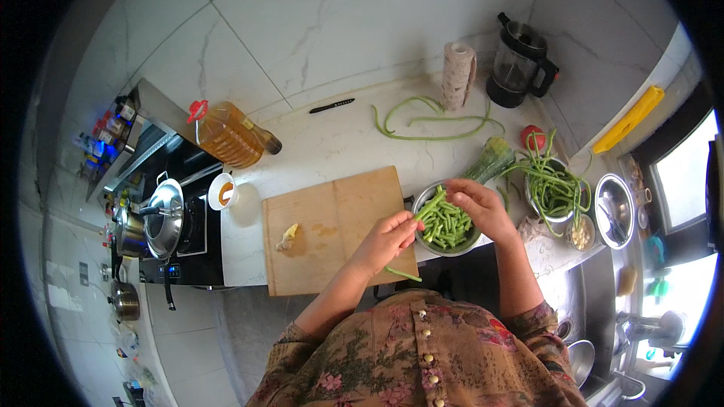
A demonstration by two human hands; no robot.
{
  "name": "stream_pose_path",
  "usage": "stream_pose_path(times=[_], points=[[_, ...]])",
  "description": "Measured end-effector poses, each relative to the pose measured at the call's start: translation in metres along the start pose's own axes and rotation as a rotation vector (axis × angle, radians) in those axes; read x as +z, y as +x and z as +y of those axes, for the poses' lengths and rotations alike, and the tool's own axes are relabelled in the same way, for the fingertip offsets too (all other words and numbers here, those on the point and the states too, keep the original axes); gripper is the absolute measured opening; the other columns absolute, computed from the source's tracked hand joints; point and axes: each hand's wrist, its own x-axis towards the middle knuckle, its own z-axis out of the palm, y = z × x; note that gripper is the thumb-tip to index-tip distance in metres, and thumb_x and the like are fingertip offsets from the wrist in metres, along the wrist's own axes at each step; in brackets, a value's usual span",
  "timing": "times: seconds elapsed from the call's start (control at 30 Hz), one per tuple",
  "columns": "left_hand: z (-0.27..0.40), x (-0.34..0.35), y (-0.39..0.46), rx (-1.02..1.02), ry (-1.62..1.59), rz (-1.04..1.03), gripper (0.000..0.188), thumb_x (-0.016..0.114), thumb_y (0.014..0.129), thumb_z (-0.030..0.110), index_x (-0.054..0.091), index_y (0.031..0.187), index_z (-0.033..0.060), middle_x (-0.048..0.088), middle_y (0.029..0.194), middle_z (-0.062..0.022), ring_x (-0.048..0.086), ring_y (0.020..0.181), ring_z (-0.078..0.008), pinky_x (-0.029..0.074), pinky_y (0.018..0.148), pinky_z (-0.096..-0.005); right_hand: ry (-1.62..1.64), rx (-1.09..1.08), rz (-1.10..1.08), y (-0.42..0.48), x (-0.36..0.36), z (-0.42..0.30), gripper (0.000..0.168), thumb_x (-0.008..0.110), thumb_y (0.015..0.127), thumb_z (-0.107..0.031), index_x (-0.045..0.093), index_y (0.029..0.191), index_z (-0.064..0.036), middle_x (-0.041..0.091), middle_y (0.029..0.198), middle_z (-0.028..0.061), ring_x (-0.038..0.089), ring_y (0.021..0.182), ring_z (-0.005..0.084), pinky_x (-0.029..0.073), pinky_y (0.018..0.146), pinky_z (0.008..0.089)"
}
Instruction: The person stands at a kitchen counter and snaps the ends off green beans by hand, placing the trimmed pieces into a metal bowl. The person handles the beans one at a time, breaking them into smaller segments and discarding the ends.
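My left hand (387, 240) pinches a green long bean (430, 207) between thumb and fingers, over the left rim of a metal bowl (419, 244). Short cut bean pieces (449, 225) fill much of the bowl. Over the bowl's right side, my right hand (481, 209) is curled near the bean's far end; whether its fingertips grip anything is hidden. A length of bean (404, 274) shows below my left wrist at the cutting board's near edge. The wooden cutting board (356, 203) carries a piece of ginger root (287, 236).
Right of the bowl are a squash (491, 158), a bowl heaped with long beans (557, 186) and peeled garlic (581, 234). Loose long beans (418, 138), a paper towel roll (457, 76) and a blender jug (517, 65) stand behind. An oil jug (229, 133) and lidded wok (164, 220) are left.
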Motion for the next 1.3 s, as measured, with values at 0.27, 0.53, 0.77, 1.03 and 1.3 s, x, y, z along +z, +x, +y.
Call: stream_pose_path(times=[0.27,0.53,0.77,1.03,1.3], points=[[0.018,0.027,0.003,0.2,-0.035,0.055,0.02,0.049,0.096,0.019,0.052,0.102,-0.0007,0.052,0.071,-0.0004,0.049,0.06,-0.0069,0.042,0.056,-0.0207,0.084,0.029,0.154,-0.015,0.029,-0.038,0.013,0.065,0.085,-0.01,0.06,0.079,0.001,0.057,0.071,-0.0009,0.05,0.066,0.005,0.041,0.058,0.0207],[0.007,0.043,0.013,0.339,-0.285,0.249,0.018,0.052,0.094,0.014,0.054,0.107,0.001,0.058,0.09,-0.0029,0.054,0.08,-0.0077,0.047,0.07,-0.0223,-0.219,-0.151,0.348,-0.027,0.057,-0.056,0.014,0.062,0.086,-0.011,0.059,0.079,0.001,0.057,0.066,0.0099,0.052,0.058,0.0186,0.043,0.054,0.0301],[0.003,0.043,0.016,0.286,-0.441,0.059,0.023,0.053,0.092,0.011,0.054,0.111,-0.0015,0.059,0.105,-0.0084,0.056,0.1,-0.0162,0.047,0.089,-0.0331,0.653,0.136,0.272,-0.027,0.05,-0.039,0.024,0.052,0.093,-0.022,0.055,0.077,-0.004,0.051,0.065,0.0006,0.04,0.055,0.0081,0.033,0.052,0.0225],[0.006,0.037,0.022,0.258,-0.718,0.134,0.019,0.056,0.089,0.013,0.06,0.104,0.002,0.061,0.108,-0.0088,0.053,0.105,-0.0162,0.039,0.095,-0.0351,0.486,0.161,0.117,-0.042,0.07,-0.03,0.019,0.054,0.092,-0.017,0.055,0.08,-0.003,0.051,0.066,0.0003,0.044,0.06,0.0084,0.035,0.056,0.0225],[0.006,0.024,0.028,0.246,-0.78,0.069,0.021,0.059,0.088,0.019,0.061,0.105,0.0062,0.058,0.116,-0.0106,0.048,0.116,-0.019,0.033,0.102,-0.0377,0.334,0.061,0.092,-0.042,0.057,-0.034,0.016,0.057,0.09,-0.013,0.058,0.1,0.0,0.056,0.09,0.0012,0.053,0.083,0.0118,0.043,0.076,0.0252]])
